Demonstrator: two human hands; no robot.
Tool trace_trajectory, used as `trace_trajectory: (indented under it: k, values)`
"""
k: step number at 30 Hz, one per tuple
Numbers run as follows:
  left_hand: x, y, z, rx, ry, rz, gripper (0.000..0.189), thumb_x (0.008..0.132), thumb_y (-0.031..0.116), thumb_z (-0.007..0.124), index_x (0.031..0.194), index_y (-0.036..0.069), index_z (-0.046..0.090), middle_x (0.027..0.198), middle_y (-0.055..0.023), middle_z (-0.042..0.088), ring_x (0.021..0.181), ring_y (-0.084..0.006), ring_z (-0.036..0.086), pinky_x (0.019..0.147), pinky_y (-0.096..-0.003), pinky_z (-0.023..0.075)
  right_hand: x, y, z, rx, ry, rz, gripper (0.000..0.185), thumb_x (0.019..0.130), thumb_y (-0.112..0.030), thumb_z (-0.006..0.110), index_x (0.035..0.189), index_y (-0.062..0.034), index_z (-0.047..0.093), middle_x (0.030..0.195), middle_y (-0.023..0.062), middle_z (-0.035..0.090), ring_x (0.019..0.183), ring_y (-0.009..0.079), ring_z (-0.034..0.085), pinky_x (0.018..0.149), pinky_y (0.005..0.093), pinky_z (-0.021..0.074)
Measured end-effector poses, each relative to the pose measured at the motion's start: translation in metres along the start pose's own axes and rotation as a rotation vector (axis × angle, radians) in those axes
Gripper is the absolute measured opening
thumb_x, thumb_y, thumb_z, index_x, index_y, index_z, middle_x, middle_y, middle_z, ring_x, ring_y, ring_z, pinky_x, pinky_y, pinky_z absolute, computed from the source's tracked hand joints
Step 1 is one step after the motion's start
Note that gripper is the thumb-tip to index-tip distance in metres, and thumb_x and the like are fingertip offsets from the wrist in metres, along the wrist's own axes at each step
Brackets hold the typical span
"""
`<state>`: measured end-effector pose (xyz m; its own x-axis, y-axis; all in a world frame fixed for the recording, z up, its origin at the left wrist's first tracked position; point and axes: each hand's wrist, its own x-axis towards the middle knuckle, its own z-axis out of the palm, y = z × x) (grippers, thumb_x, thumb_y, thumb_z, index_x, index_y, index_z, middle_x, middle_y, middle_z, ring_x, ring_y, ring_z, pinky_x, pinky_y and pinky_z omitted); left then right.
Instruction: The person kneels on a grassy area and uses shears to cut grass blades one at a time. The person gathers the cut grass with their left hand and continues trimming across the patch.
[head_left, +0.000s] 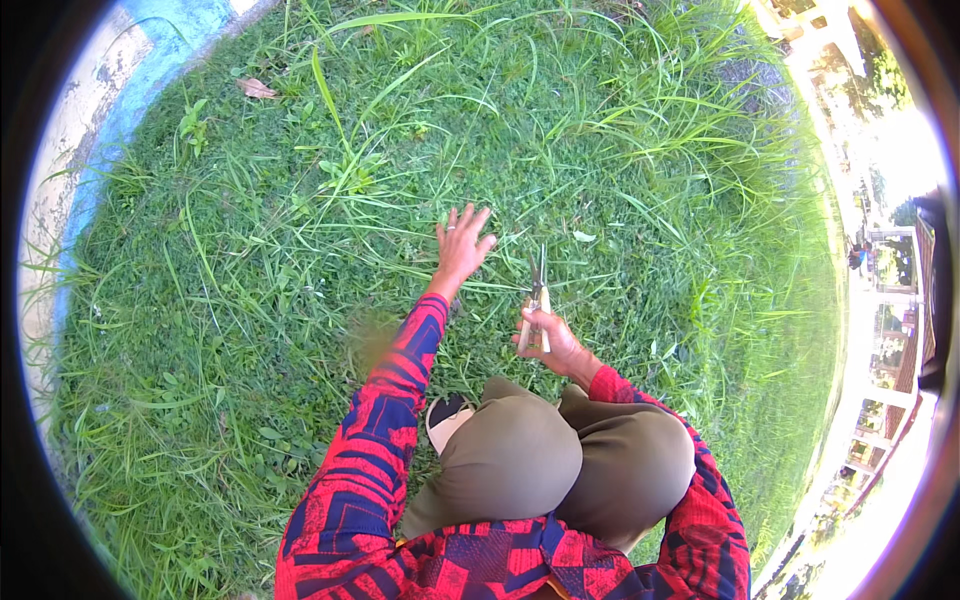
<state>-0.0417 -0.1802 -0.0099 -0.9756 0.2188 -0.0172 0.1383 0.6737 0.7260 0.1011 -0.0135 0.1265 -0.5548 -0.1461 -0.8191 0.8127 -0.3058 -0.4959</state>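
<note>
My left hand (461, 246) is spread over the green grass (390, 225), palm down, a ring on one finger and nothing held. To its right and nearer my knees, my right hand (551, 337) grips hand shears (538, 304) by their pale handles. The metal blades point away from me, slightly apart, above cut-looking grass. Some long blades of grass lie between my left hand and the shears. Whether the left fingertips touch the grass I cannot tell.
Taller grass (675, 127) grows at the upper right. A blue and whitish painted edge (105, 142) curves along the left. A dry brown leaf (256, 88) lies at the upper left. My knees (517, 457) and one shoe (446, 420) are close below my hands. Buildings and a distant person (857, 256) stand far right.
</note>
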Motion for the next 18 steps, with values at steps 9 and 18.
trace_trajectory:
  k: [9,18]
  values:
    - [-0.053,-0.042,-0.005,0.36,-0.191,0.261,0.029,0.085,0.025,0.063,0.112,0.013,0.063,0.13,-0.0086,0.053,0.131,-0.0352,0.04,0.103,-0.0538,0.0353,-0.008,-0.041,0.04,-0.271,0.086,-0.071,0.046,0.078,-0.045,0.071,0.103,-0.0127,0.049,0.082,0.0003,0.051,0.071,0.0117,0.053,0.062,0.0295,0.0425]
    - [-0.122,-0.106,-0.084,0.237,-0.06,0.239,0.011,0.082,0.013,0.058,0.09,0.007,0.063,0.09,-0.0105,0.062,0.088,-0.0304,0.062,0.08,-0.0397,0.0501,0.033,-0.11,0.047,-2.06,0.348,-0.347,0.087,0.063,-0.054,0.076,0.125,-0.002,0.045,0.121,0.0177,0.047,0.118,0.0352,0.044,0.098,0.0504,0.0372]
